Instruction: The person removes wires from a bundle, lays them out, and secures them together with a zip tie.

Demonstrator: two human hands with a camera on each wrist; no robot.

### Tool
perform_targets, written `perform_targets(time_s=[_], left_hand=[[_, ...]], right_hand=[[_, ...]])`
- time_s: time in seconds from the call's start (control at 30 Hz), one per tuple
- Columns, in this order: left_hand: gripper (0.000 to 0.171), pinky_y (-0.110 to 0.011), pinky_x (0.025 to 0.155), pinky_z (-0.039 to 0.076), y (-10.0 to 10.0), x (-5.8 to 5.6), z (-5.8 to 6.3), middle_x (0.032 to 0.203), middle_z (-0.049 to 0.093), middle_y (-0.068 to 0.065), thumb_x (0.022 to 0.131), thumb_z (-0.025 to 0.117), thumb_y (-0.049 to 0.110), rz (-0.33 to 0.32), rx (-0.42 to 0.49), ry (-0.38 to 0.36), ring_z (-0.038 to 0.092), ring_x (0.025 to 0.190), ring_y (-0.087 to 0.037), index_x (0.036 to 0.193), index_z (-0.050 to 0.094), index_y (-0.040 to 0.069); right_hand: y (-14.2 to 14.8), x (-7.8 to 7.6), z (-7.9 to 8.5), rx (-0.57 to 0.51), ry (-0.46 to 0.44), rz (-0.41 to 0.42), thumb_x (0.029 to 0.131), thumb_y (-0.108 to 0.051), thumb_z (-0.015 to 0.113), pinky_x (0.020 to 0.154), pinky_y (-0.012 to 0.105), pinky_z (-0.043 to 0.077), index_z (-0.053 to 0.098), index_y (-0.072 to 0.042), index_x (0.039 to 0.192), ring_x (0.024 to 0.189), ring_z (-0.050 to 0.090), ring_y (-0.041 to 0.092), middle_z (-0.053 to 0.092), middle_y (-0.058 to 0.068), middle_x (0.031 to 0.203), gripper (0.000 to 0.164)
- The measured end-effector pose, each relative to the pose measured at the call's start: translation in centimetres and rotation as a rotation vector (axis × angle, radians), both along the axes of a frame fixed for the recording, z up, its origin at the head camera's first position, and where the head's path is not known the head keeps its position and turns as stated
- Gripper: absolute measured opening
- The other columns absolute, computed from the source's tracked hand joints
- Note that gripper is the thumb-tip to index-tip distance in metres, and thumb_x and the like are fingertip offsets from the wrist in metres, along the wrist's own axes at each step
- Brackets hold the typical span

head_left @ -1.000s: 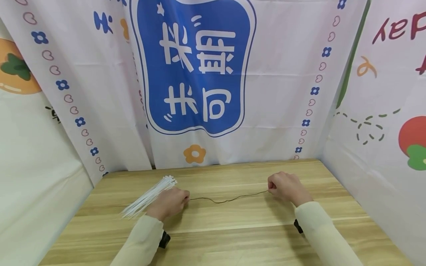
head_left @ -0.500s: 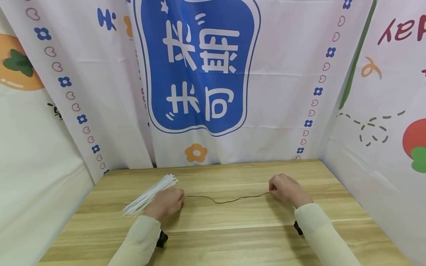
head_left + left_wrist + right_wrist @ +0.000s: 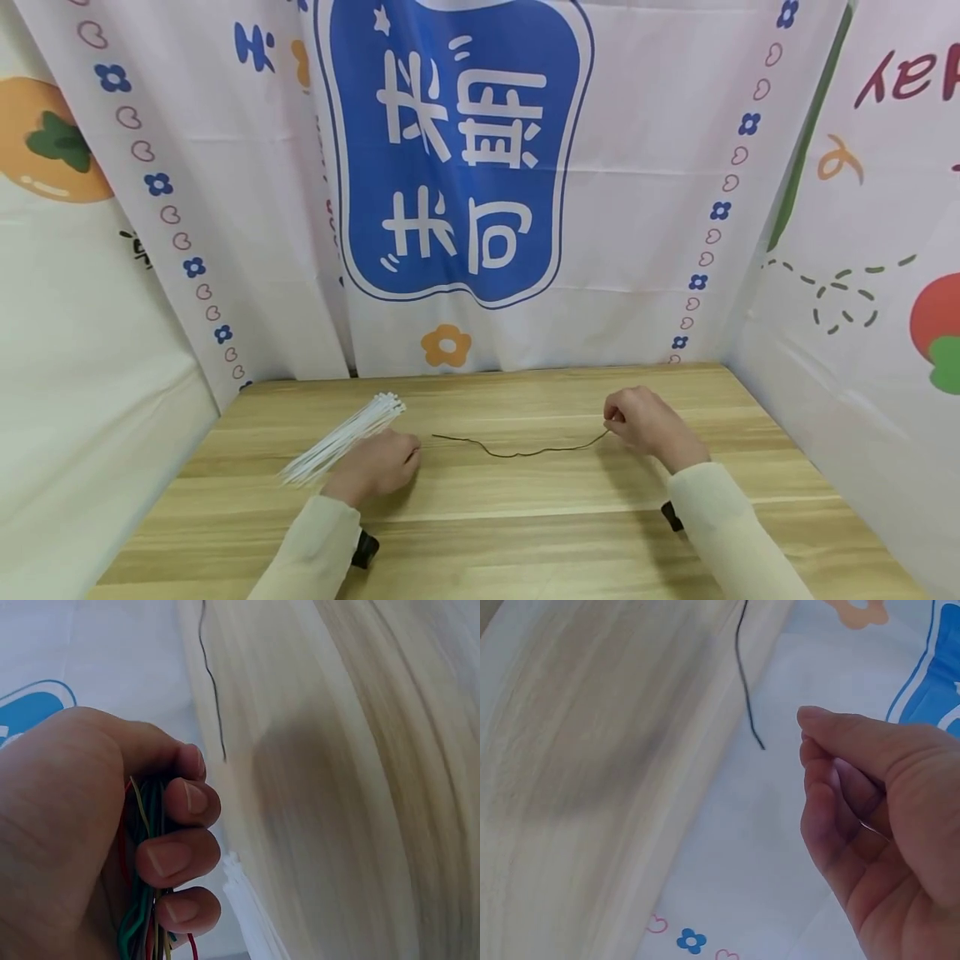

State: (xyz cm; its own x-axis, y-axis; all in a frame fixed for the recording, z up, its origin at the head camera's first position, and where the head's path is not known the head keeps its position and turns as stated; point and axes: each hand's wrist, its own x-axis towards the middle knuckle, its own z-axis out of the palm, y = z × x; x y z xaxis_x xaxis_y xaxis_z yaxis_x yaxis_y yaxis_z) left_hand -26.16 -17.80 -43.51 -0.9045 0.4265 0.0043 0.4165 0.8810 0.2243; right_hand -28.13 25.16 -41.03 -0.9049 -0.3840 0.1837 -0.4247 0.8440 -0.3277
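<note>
My left hand (image 3: 382, 462) curls its fingers round a bundle of thin coloured wires (image 3: 150, 840), in red, green, yellow and dark strands. The head view hides that bundle. A single dark wire (image 3: 517, 454) stretches in a wavy line between the two hands. Its left end lies a little apart from the left fingers. At the other end is my right hand (image 3: 648, 425), thumb tip close to the bent forefinger. The right wrist view shows that wire's end (image 3: 762, 747) free, beside the fingertips and not between them.
White cable ties (image 3: 348, 437) lie in a loose bundle on the wooden table (image 3: 525, 533), just behind the left hand. A printed cloth (image 3: 637, 192) hangs along the table's back edge, with more cloth at both sides.
The left end of the dark wire, earlier at the left fingers, now lies apart from them. The left hand has shifted slightly left, and the right fingertips have loosened from the wire's other end.
</note>
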Motion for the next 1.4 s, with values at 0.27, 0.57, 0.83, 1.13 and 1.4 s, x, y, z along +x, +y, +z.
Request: perform_targets(time_s=[0.27, 0.57, 0.83, 1.13, 1.4], left_hand=[[0.040, -0.026, 0.056, 0.034, 1.3, 0.7, 0.8, 0.060, 0.036, 0.009, 0.107, 0.051, 0.016, -0.096, 0.025, 0.065, 0.033, 0.054, -0.006, 0.067, 0.046, 0.020], [0.037, -0.023, 0.052, 0.029, 2.7, 2.0, 2.2, 0.060, 0.036, 0.010, 0.106, 0.052, 0.018, -0.146, 0.030, 0.074, 0.032, 0.054, -0.004, 0.069, 0.049, 0.021], [0.035, -0.021, 0.053, 0.029, 3.6, 2.8, 2.6, 0.059, 0.034, 0.011, 0.104, 0.054, 0.014, -0.206, 0.118, 0.085, 0.030, 0.052, -0.002, 0.070, 0.051, 0.019], [0.039, -0.019, 0.050, 0.026, 4.7, 3.7, 2.6, 0.058, 0.032, 0.012, 0.106, 0.054, 0.015, -0.212, 0.159, 0.072, 0.028, 0.051, -0.001, 0.068, 0.046, 0.021], [0.039, -0.020, 0.049, 0.026, 6.0, 4.2, 3.1, 0.059, 0.033, 0.013, 0.107, 0.056, 0.018, -0.194, 0.128, 0.121, 0.029, 0.051, -0.001, 0.069, 0.048, 0.022]], right_hand=[[-2.1, 1.5, 0.7, -0.061, 0.002, 0.029, 0.093, -0.001, 0.075, 0.065, 0.023, 0.053, 0.074, -0.008, 0.085, 0.070, 0.059, 0.006, 0.069, -0.004, 0.078, 0.011], [-4.0, 3.2, 1.1, -0.098, 0.094, 0.079, 0.094, -0.003, 0.077, 0.064, 0.021, 0.052, 0.077, -0.011, 0.089, 0.069, 0.055, 0.003, 0.069, -0.005, 0.080, 0.009], [-6.3, 4.4, 1.8, -0.112, 0.155, 0.197, 0.093, -0.003, 0.079, 0.062, 0.019, 0.050, 0.076, -0.013, 0.088, 0.068, 0.053, -0.001, 0.068, -0.007, 0.079, 0.011], [-8.8, 5.8, 2.7, -0.122, 0.168, 0.313, 0.092, -0.005, 0.080, 0.062, 0.017, 0.050, 0.078, -0.015, 0.088, 0.068, 0.054, -0.005, 0.071, -0.007, 0.080, 0.011], [-11.2, 6.6, 2.9, -0.178, 0.138, 0.386, 0.095, -0.008, 0.078, 0.063, 0.015, 0.050, 0.079, -0.015, 0.091, 0.068, 0.054, -0.007, 0.073, -0.008, 0.082, 0.009]])
